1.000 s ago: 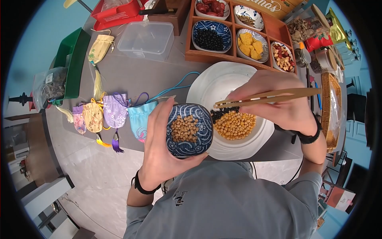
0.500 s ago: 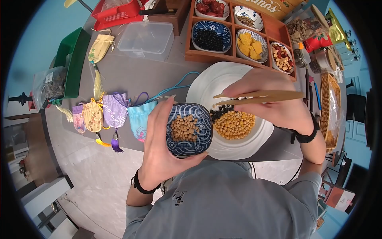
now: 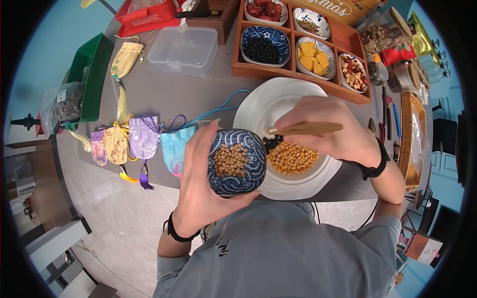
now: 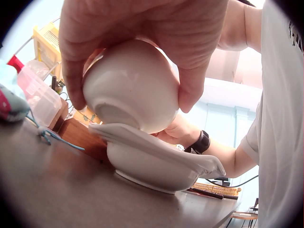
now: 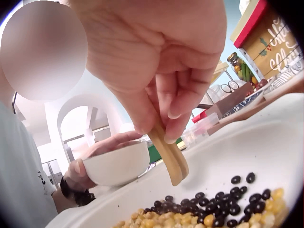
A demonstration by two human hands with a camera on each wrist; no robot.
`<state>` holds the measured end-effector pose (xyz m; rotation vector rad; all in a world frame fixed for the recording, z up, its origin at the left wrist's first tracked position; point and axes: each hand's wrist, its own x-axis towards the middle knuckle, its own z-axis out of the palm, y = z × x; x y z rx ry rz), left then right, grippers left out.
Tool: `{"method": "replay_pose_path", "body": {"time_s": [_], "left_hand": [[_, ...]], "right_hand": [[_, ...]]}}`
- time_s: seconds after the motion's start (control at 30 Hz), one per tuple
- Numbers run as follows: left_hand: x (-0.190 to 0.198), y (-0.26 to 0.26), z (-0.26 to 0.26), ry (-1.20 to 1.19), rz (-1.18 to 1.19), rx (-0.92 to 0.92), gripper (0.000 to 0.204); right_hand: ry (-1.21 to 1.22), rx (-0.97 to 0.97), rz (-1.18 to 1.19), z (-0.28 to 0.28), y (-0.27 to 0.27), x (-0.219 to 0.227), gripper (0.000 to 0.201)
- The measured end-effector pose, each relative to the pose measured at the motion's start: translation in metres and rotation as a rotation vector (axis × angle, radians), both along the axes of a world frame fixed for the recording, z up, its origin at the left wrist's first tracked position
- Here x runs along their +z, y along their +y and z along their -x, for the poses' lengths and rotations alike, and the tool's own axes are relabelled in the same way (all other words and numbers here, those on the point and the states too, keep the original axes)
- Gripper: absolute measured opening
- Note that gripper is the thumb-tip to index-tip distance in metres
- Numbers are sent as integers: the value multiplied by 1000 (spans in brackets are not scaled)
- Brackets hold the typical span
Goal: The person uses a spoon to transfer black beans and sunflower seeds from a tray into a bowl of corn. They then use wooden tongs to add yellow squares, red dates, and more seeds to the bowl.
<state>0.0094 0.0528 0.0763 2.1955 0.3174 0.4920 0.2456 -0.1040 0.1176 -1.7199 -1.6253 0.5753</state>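
While the left hand (image 3: 198, 185) curls its thumb and fingers round a blue-patterned bowl (image 3: 236, 186), the bowl's mouth faces up at my head camera and shows pale round beans (image 3: 230, 160) inside. Just beside it at 2 o'clock, a wide-rimmed white dish (image 3: 283, 87) stands on the grey desk (image 3: 169, 94); yellow kernels (image 3: 293, 158) lie in its 6 o'clock part, with black beans (image 3: 272, 144) against them at 10 o'clock.

The right hand (image 3: 333, 111) pinches wooden tongs (image 3: 313, 128) between thumb and fingers, and I have them above the white dish. Seen from the head, their long axis runs nearly level, tips to 9 o'clock; on my right wrist feed they slope down, tips toward 5 o'clock, over the black beans and clear of them. Those tips sit close together; whether they nip a bean is too small for me to tell.

At 12 o'clock from the dish I see a wooden tray (image 3: 346, 38) of small bowls: red dates (image 3: 263, 10) at its 10, another heap of black beans (image 3: 261, 50) at its 9, dried brown bits (image 3: 309, 26) at its 12, yellow chunks (image 3: 313, 57) near its middle and a chopped mix (image 3: 353, 72) at its 4. A clear plastic box (image 3: 184, 49) lies toward the dish's 10 o'clock.
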Motion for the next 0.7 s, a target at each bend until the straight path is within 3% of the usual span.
{"method": "replay_pose_path", "body": {"time_s": [0.17, 0.37, 0.5, 0.53, 0.7], "left_hand": [[-1, 0, 0, -3, -1, 2, 120], [-1, 0, -1, -16, -6, 6, 119], [-1, 0, 0, -9, -5, 6, 119], [0, 0, 0, -9, -9, 6, 119], [-2, 0, 0, -15, 1, 0, 119]], "right_hand": [[80, -69, -103, 1, -5, 23, 26], [34, -4, -70, 21, 0, 50, 22], [83, -84, -192, 14, -2, 41, 25], [-16, -130, -103, 14, -2, 46, 24], [18, -2, -65, 10, -3, 10, 24]]}}
